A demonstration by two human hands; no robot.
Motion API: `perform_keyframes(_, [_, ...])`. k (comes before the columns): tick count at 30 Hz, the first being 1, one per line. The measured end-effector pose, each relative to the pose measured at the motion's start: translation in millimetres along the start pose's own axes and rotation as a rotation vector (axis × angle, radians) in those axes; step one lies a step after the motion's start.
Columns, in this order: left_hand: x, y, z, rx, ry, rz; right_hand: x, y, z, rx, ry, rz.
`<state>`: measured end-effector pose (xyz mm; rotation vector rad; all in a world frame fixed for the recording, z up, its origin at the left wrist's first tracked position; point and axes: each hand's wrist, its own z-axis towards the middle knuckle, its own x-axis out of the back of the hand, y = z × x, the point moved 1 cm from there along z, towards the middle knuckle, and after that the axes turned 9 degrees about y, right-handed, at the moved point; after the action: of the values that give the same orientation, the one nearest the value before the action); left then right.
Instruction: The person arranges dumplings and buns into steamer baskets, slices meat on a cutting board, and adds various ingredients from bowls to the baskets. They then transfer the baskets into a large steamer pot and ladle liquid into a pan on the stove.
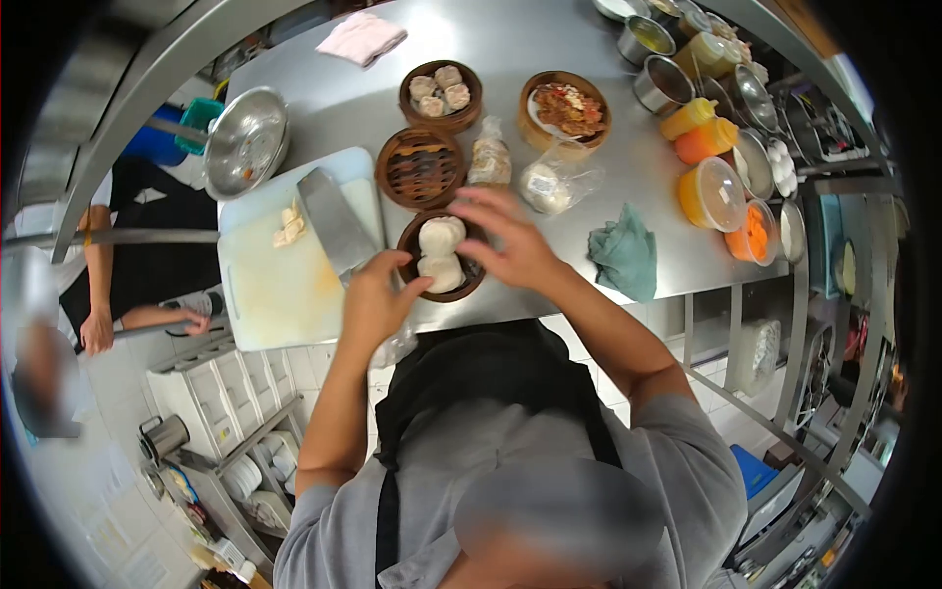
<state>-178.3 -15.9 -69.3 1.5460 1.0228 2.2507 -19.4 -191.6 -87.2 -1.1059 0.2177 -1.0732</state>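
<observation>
Bamboo forms the steamer basket (461, 293) just below the centre of the frame, at the near edge of the steel table (530, 29). It holds two white buns (442, 253), one above the other. The left hand (378, 294) has its fingers curled onto the lower-left rim in a light grasp, seemingly to keep the basket from sliding. The right hand (510, 243) is spread open over the upper-right rim with its fingertips near the top bun, and it grasps nothing.

Just above sits an empty steamer (420, 167) with dark slats. Beyond that, in the upper middle, are a steamer of dumplings (442, 93) and a steamer of brown food (567, 108); they are grouped close, probably to stay within reach. To the left lies a white cutting board (280, 294) carrying a cleaver (334, 221) and dough scraps (289, 228). A green cloth (623, 253) lies to the right of the basket, and orange tubs (711, 191) stand further right. Another person's arm (98, 285) shows at far left.
</observation>
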Motion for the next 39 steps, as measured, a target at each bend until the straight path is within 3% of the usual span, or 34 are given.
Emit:
perform_keyframes(1, [12.6, 7.6, 8.7, -0.015, -0.006, -0.010, 23.7, 4.5, -2.3, 0.036, 0.133, -0.096])
perform_keyframes(3, [30.9, 22.6, 22.8, 0.366, -0.126, -0.229, 69.8, 28.9, -18.9, -0.019, 0.497, -0.291])
perform_keyframes(5, [12.5, 36.6, 41.7, 0.249, -0.141, -0.282, 101.1, 25.1, -4.7, -0.189, 0.648, -0.444])
perform_keyframes(6, [1.0, 46.4, 53.6, 0.135, -0.152, -0.325, 104.9, 35.2, 0.8, -0.186, 0.656, -0.445])
perform_keyframes(7, [-23.1, 48.4, 57.8, 0.012, -0.206, -0.277, 106.0, 50.8, 8.6, -0.156, 0.530, -0.379])
perform_keyframes(8, [-48.6, 53.7, 59.1, -0.014, -0.299, -0.268, 106.7, 62.7, 12.3, -0.129, 0.405, -0.315])
perform_keyframes(9, [-73.2, 61.1, 58.4, -0.043, -0.395, -0.258, 106.9, 70.1, 13.5, -0.126, 0.422, -0.321])
perform_keyframes(11, [-117.2, 74.2, 56.3, 0.451, -0.690, -0.474, 106.1, 81.0, 18.5, -0.528, 0.174, -0.004])
perform_keyframes(12, [-131.2, 79.5, 57.8, 0.423, -0.695, -0.469, 113.0, 71.3, 22.0, -0.516, 0.198, -0.013])
perform_keyframes(14, [-154.0, 79.9, 52.5, 0.997, -0.635, -1.090, 125.5, 31.2, 18.5, -0.497, 0.324, 0.395])
perform_keyframes(15, [-169.5, 71.6, 52.3, 1.060, -0.659, -1.241, 134.5, 13.8, 13.5, -0.561, 0.381, 0.594])
perform_keyframes(16, [-175.2, 72.7, 51.7, 1.049, -0.681, -1.231, 139.5, 8.9, 3.0, -0.556, 0.403, 0.587])
perform_keyframes(18, [-187.5, 80.1, 51.9, 0.877, -0.949, -1.735, 150.2, 6.0, -17.0, -0.657, 0.481, 1.119])
perform_keyframes(20, [-203.0, 78.9, 56.2, 0.896, -1.012, -1.766, 154.2, 19.8, -40.6, -0.674, 0.512, 1.094])
perform_keyframes(23, [-210.1, 70.8, 73.0, 0.548, -1.191, -1.940, 159.0, 37.6, -73.5, -0.779, 0.618, 1.112])
perform_keyframes(24, [-201.4, 84.1, 74.8, 0.546, -1.199, -1.937, 157.8, 41.7, -83.8, -0.866, 0.698, 1.159])
perform_keyframes(26, [-155.5, 125.0, 84.1, 0.036, -0.446, -0.910, 155.2, 34.8, -90.7, -0.891, 0.671, 1.066])
perform_keyframes(27, [-139.2, 131.7, 84.6, -0.084, -0.417, -0.818, 153.0, 18.5, -85.6, -0.975, 0.639, 1.230])
perform_keyframes(28, [-125.4, 141.0, 83.7, -0.077, -0.415, -0.811, 147.6, 9.3, -82.9, -1.061, 0.599, 1.398])
perform_keyframes(29, [-110.1, 150.8, 81.2, -0.431, -0.265, -0.399, 140.1, 8.9, -83.6, -1.071, 0.589, 1.406])
perform_keyframes(30, [-99.2, 156.9, 78.9, -0.758, -0.103, 0.037, 131.4, 9.2, -81.1, -1.033, 0.431, 1.573])
perform_keyframes(31, [-98.7, 160.6, 74.1, -0.698, -0.270, 0.160, 121.8, 10.0, -78.8, -0.986, 0.264, 1.736])
perform_keyframes(32, [-99.3, 156.0, 68.7, -0.678, -0.266, 0.177, 110.2, 18.5, -79.7, -0.998, 0.240, 1.750])
perform_keyframes(34, [-105.7, 143.3, 62.4, -0.709, -0.230, -0.007, 91.4, 39.1, -73.6, -1.014, 0.413, 1.905])
perform_keyframes(35, [-108.0, 139.5, 59.8, -0.570, -0.045, -0.219, 84.7, 41.3, -71.6, -1.020, 0.388, 1.914])
perform_keyframes(36, [-104.2, 135.4, 56.6, -0.563, -0.035, -0.203, 80.1, 39.8, -68.8, -0.934, 0.362, 1.770])
perform_keyframes(38, [-98.4, 122.5, 51.3, -0.078, -0.192, -0.046, 70.5, 38.3, -60.7, -0.846, 0.323, 1.636])
perform_keyframes(39, [-102.2, 118.3, 49.9, -0.005, -0.191, -0.067, 65.2, 36.4, -59.4, -0.827, 0.381, 1.524])
